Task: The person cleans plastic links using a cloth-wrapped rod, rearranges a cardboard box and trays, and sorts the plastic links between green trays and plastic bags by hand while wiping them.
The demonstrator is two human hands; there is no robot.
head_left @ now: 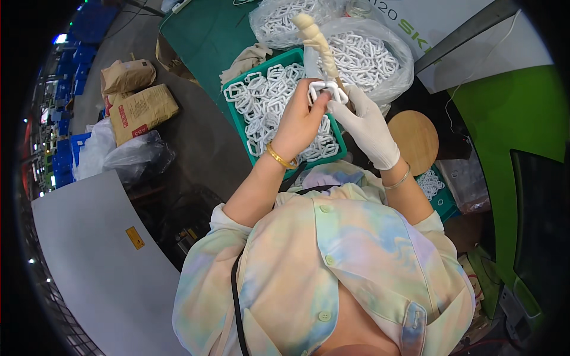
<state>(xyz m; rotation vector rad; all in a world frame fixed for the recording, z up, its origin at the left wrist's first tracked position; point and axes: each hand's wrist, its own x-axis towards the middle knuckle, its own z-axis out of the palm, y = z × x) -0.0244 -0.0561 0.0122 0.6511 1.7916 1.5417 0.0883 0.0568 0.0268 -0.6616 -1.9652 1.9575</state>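
My bare left hand (pixel 298 123), a gold bangle at its wrist, grips white plastic link pieces (pixel 323 89) between thumb and fingers. My right hand (pixel 369 127), in a white knitted glove, is closed beside it, its thumb close to the pieces. Out of the right hand rises a stick-like tool wrapped in cream-coloured material (pixel 319 44); its lower end is hidden by the fingers, so I cannot tell its kind. Both hands are above the near right part of a green crate (pixel 242 132) heaped with similar white links (pixel 270 95).
Two clear plastic bags (pixel 409 59) of white links stand beyond the crate on a green surface (pixel 199 44). A round wooden disc (pixel 415 142) lies at my right, near another green bin (pixel 448 204). Brown paper sacks (pixel 145 113) and a grey panel (pixel 95 255) are at left.
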